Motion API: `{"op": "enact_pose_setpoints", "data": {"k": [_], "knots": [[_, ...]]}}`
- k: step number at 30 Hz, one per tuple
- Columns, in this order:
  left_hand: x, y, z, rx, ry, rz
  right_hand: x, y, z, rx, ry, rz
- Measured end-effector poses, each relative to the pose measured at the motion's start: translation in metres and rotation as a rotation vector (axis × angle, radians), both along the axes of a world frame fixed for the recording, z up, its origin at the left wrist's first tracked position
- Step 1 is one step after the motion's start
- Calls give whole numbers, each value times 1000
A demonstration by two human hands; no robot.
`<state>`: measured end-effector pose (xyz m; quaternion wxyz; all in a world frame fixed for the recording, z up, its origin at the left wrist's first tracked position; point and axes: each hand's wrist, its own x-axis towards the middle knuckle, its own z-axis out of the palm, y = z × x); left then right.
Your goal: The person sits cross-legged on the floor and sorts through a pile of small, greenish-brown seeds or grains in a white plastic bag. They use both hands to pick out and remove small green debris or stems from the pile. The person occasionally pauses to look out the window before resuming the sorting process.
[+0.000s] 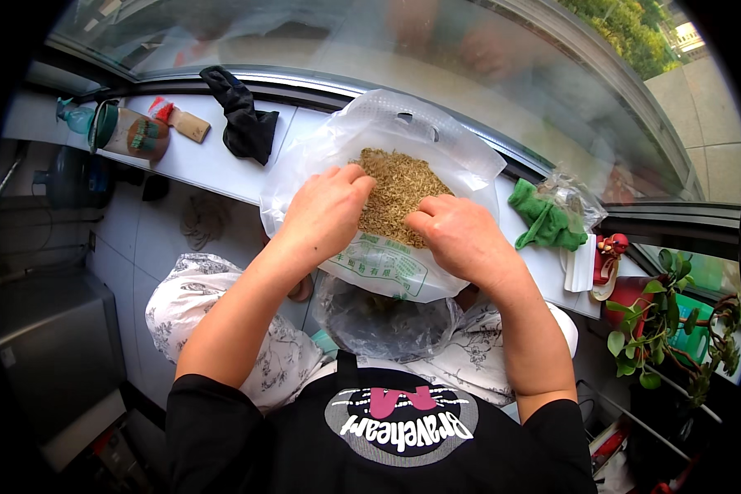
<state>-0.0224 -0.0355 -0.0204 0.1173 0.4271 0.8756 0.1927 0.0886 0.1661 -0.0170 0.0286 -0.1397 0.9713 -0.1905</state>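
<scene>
A translucent white plastic carrier bag [309, 167] lies spread on the white tiled ledge, with green printing on its near side. On it rests a heap of golden-brown, grain-like dried plant bits [401, 191]. My left hand [330, 207] is at the heap's left edge, fingers curled down to it. At the lower right edge, my right hand [463, 238] has its fingers bent and bunched against the bits. The fingertips of both hands are partly hidden, so any pinch of material cannot be made out. Below the carrier bag, a clear plastic bag [386, 324] sits between my knees, its contents mostly hidden.
Along the ledge [191, 167] at left are a jar [136, 133], a wooden-backed brush [188, 125] and a black cloth [247, 120]. To the right lie a green cloth [546, 216], a white tray [579, 264] and a potted plant [636, 302]. A window [346, 49] borders the ledge.
</scene>
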Motion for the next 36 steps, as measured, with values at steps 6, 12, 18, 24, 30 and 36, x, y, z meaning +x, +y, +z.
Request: {"op": "enact_pose_setpoints", "data": {"k": [6,12,18,24,30,36], "knots": [[-10,-1,17,67,18,181,1,5,1,5,-10,-33],[-12,-11,17,12,-13,179,1,7,5,63,-48,-57],[-13,-17,12,10,-35,204,-1,2,4,38,21,-158],[-17,-20,13,-69,-137,219,-3,2,1,84,11,-178],[-20,-16,6,-120,-143,166,-8,0,0,77,10,-181],[-19,-9,6,246,-575,161,-8,1,-1,63,15,-175]]}}
